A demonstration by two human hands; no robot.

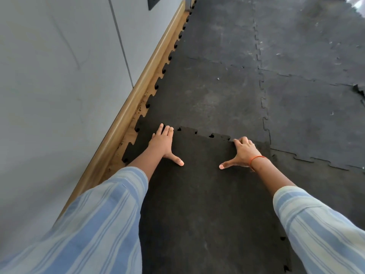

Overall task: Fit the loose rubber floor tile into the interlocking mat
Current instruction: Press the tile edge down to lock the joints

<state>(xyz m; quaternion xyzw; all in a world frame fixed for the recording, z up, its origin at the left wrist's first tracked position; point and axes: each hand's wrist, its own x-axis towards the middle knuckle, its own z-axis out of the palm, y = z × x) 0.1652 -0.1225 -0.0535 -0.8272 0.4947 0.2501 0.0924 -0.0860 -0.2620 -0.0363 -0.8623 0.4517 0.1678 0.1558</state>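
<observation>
A dark rubber floor tile [203,194] with toothed edges lies in front of me, its far edge overlapping the laid interlocking mat [217,91]. That far edge sits slightly raised, with small gaps showing between the teeth. My left hand [164,143] rests flat on the tile's far left corner, fingers together and thumb spread. My right hand [242,153], with an orange thread at the wrist, lies on the far right part, fingers curled over the tile's edge. Both arms wear blue-striped sleeves.
A grey wall [59,76] with a wooden skirting board [138,91] runs along the left; bare wooden floor shows between it and the mat's teeth. More joined tiles [316,46] stretch ahead and right. A lifted tile corner [358,91] shows at the right edge.
</observation>
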